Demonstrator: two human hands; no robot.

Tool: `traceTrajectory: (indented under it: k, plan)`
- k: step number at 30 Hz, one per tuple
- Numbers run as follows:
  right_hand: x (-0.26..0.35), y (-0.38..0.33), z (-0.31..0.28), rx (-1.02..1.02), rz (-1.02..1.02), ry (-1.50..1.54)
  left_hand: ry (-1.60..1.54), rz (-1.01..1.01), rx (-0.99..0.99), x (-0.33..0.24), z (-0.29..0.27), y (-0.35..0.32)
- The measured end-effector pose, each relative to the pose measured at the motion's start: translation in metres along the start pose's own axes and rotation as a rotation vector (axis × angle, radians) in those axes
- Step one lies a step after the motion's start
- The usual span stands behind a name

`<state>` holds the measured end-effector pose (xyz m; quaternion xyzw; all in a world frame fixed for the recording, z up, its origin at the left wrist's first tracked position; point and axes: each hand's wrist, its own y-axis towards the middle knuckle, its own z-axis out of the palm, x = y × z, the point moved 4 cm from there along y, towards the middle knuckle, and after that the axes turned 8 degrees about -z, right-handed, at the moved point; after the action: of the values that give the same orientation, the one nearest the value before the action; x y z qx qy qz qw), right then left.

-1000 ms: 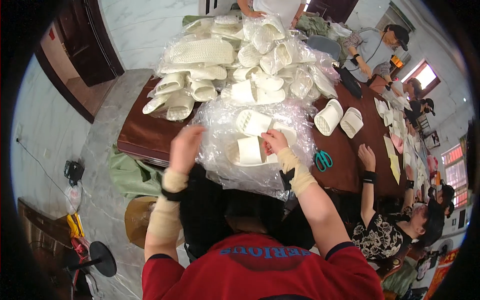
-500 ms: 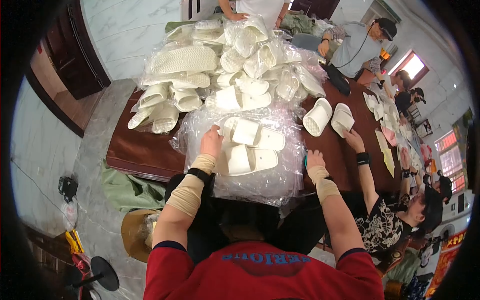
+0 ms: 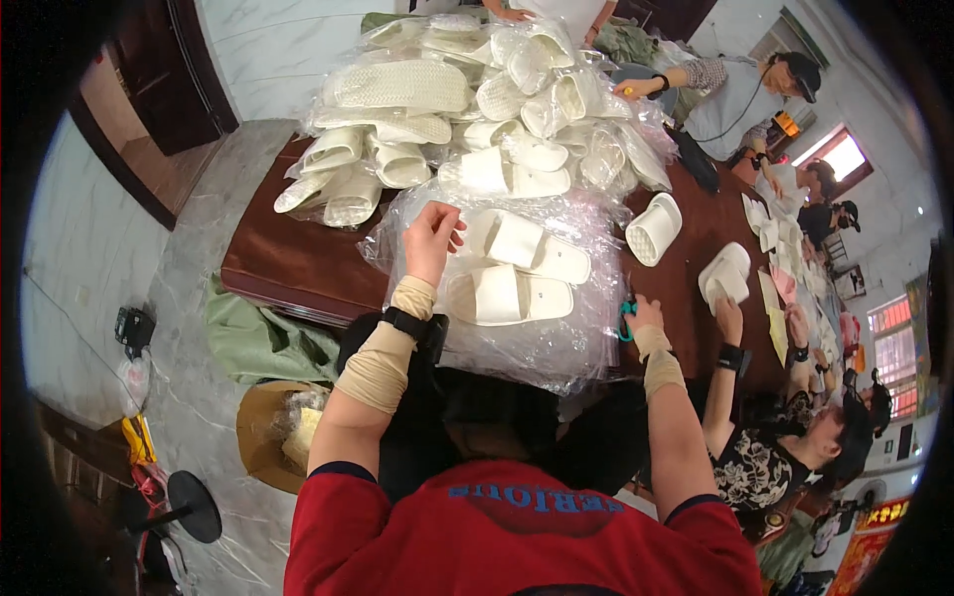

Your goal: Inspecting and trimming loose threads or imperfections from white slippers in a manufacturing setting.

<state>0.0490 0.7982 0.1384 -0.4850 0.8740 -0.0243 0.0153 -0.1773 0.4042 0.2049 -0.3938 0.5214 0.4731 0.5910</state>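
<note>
Two white slide slippers [image 3: 519, 295] lie side by side on a stack of clear plastic bags [image 3: 497, 356] in front of me. My left hand [image 3: 431, 236] is raised at the left of the slippers, fingers loosely bent and somewhat apart, holding nothing I can see. At the stack's right edge my right hand [image 3: 647, 316] is closed around teal-handled scissors [image 3: 627, 321], whose blades I cannot make out. To the right, a co-worker's hand [image 3: 729, 316] holds another white slipper [image 3: 724, 274]. A single slipper [image 3: 654, 229] rests on the table nearby.
A large heap of bagged white slippers [image 3: 397, 87] covers the far part of the brown table [image 3: 288, 260]. Beside my left leg stands an open cardboard box [image 3: 260, 437] with plastic inside. More people work along the right side. A green cloth [image 3: 263, 338] hangs below the table's left end.
My left hand has lifted away from the slippers' left edge. My right hand has shifted slightly, showing more teal handle. The co-worker has picked up a slipper. The view has shifted.
</note>
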Motion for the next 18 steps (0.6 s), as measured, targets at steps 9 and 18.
traceTrajectory:
  k: [9, 18]
  plan:
    - [0.014, -0.010, -0.014, -0.033, -0.036, -0.091, -0.345, 0.284, -0.533, -0.041, -0.129, -0.032]
    - [0.182, -0.040, -0.038, 0.234, -0.167, 1.414, 1.401, 0.078, -0.797, -0.028, -0.274, -0.137]
